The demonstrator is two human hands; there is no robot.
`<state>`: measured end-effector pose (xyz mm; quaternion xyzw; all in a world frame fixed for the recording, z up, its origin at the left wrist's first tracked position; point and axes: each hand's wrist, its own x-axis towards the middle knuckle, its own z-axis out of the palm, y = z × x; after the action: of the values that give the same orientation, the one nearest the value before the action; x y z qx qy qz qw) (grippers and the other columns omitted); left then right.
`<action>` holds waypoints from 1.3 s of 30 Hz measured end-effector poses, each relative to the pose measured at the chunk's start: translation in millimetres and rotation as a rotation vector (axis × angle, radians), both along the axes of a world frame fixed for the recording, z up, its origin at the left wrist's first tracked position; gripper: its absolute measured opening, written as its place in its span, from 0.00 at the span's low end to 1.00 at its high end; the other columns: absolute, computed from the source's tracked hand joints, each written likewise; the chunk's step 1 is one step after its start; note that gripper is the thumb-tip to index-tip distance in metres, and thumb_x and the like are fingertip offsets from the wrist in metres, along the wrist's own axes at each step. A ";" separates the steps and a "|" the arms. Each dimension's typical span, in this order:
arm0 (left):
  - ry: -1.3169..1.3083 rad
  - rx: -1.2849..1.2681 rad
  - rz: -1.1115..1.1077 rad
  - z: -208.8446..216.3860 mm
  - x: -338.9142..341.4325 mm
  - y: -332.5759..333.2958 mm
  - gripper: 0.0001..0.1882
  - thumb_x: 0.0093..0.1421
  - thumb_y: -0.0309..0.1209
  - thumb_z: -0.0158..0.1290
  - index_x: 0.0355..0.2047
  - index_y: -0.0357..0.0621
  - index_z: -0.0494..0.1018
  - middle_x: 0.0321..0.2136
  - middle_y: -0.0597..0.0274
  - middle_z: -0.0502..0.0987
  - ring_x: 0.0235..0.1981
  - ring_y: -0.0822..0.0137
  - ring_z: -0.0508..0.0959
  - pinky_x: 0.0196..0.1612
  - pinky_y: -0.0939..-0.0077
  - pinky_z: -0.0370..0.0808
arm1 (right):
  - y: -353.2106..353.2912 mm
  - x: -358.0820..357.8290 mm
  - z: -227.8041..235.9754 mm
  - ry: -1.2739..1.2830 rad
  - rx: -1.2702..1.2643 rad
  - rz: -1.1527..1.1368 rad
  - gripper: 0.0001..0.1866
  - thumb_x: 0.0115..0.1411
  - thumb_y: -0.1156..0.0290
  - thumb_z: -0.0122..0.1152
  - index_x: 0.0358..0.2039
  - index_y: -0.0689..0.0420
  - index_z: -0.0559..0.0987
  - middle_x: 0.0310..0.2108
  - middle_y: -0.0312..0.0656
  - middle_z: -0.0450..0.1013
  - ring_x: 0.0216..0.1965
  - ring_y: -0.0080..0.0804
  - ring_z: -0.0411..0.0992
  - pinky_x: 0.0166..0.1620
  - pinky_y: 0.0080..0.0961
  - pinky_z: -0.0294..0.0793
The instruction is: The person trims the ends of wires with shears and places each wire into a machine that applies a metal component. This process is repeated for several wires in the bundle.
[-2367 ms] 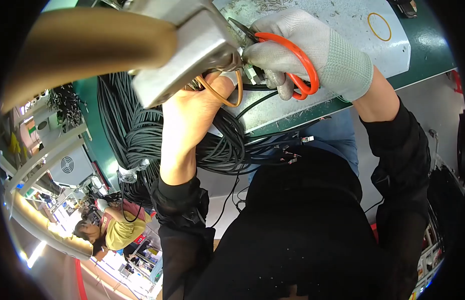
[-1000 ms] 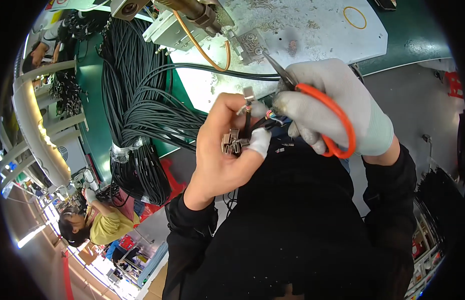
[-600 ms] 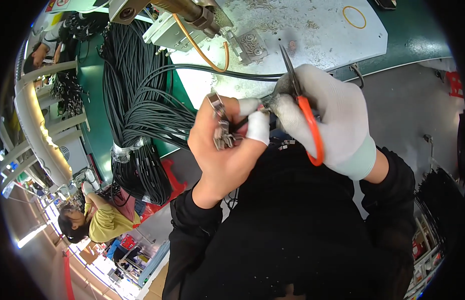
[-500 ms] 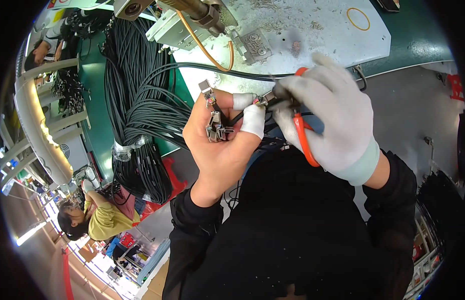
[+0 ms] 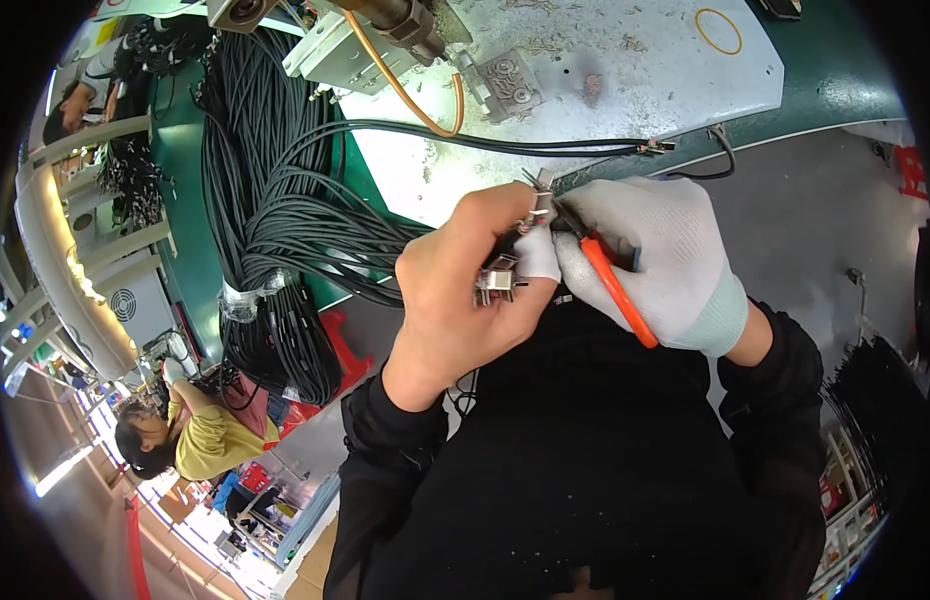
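My left hand (image 5: 450, 300) is bare except for a white cover on the thumb. It is closed around several black cable ends with metal connectors (image 5: 499, 281), which poke out of the fist. One more metal connector (image 5: 542, 205) stands up between thumb and index finger. My right hand (image 5: 670, 245), in a whitish glove, grips pliers with orange-red handles (image 5: 620, 295). Their dark jaws lie right at that upper connector; whether they pinch it cannot be made out. The cable lengths inside my left fist are hidden.
A thick bundle of black cables (image 5: 270, 170) hangs over the green bench at left. Ahead, a metal press (image 5: 410, 35) with a small fixture block (image 5: 505, 85) stands on a scuffed light plate (image 5: 625, 75). Loose cables with connectors (image 5: 657, 147) cross its near edge. A person in yellow (image 5: 215, 440) sits at left.
My left hand has shifted right and turned, and its connectors now face differently. My right hand has come lower, beside the left thumb. Cable ends now show lying on the plate's edge.
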<state>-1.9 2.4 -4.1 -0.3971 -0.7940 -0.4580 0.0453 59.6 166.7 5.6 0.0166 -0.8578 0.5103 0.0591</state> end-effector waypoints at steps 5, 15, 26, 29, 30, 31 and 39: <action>-0.342 0.091 0.164 3.6 3.5 -3.0 0.14 0.51 0.20 0.58 0.38 0.38 0.68 0.22 0.68 0.74 0.20 0.83 0.70 0.22 0.89 0.67 | -3.0 -2.1 0.7 0.005 -0.035 -0.084 0.08 0.47 0.72 0.63 0.29 0.60 0.76 0.17 0.43 0.68 0.17 0.38 0.67 0.22 0.26 0.66; -0.241 0.063 0.133 6.0 -2.3 3.6 0.10 0.55 0.20 0.54 0.39 0.36 0.71 0.26 0.65 0.76 0.22 0.81 0.70 0.26 0.90 0.66 | -2.0 -5.9 2.3 0.229 0.335 -0.213 0.14 0.41 0.74 0.66 0.31 0.59 0.78 0.19 0.39 0.68 0.21 0.35 0.68 0.30 0.27 0.71; -0.950 0.203 -0.092 18.0 -8.4 -11.3 0.10 0.57 0.21 0.51 0.40 0.34 0.71 0.27 0.68 0.73 0.29 0.82 0.68 0.33 0.87 0.66 | 5.4 -14.0 -6.6 0.523 0.579 -0.284 0.20 0.33 0.71 0.69 0.33 0.53 0.79 0.20 0.36 0.66 0.25 0.34 0.69 0.50 0.39 0.71; -0.986 0.162 -0.135 17.4 -9.2 -16.1 0.10 0.57 0.23 0.52 0.40 0.34 0.71 0.28 0.69 0.73 0.29 0.82 0.68 0.34 0.86 0.66 | 8.5 -17.6 -1.8 0.566 0.622 -0.216 0.20 0.32 0.70 0.69 0.32 0.55 0.79 0.18 0.36 0.66 0.24 0.35 0.69 0.47 0.38 0.73; -0.997 0.159 -0.157 16.6 -9.9 -17.5 0.10 0.57 0.23 0.52 0.40 0.35 0.71 0.28 0.69 0.73 0.29 0.82 0.68 0.34 0.85 0.66 | 9.4 -18.5 -0.8 0.586 0.644 -0.183 0.21 0.31 0.69 0.70 0.32 0.55 0.79 0.18 0.35 0.66 0.24 0.35 0.69 0.46 0.37 0.73; -1.008 0.155 -0.179 16.2 -10.2 -18.0 0.10 0.57 0.24 0.53 0.40 0.35 0.71 0.29 0.69 0.74 0.29 0.82 0.68 0.35 0.85 0.66 | 10.0 -18.8 -1.6 0.585 0.645 -0.183 0.21 0.31 0.69 0.70 0.32 0.55 0.79 0.18 0.35 0.66 0.24 0.35 0.69 0.46 0.37 0.73; -0.785 0.299 0.109 19.3 -3.3 -0.6 0.16 0.50 0.23 0.61 0.38 0.38 0.69 0.26 0.71 0.73 0.26 0.85 0.67 0.29 0.90 0.65 | 6.4 -5.6 6.4 0.086 -0.019 0.040 0.08 0.48 0.70 0.63 0.30 0.54 0.79 0.15 0.35 0.65 0.17 0.26 0.66 0.25 0.18 0.70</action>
<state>-5.2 1.8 15.2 -0.1388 -0.6957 -0.6816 -0.1793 54.0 173.1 12.0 0.0552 -0.8490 0.5185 0.0856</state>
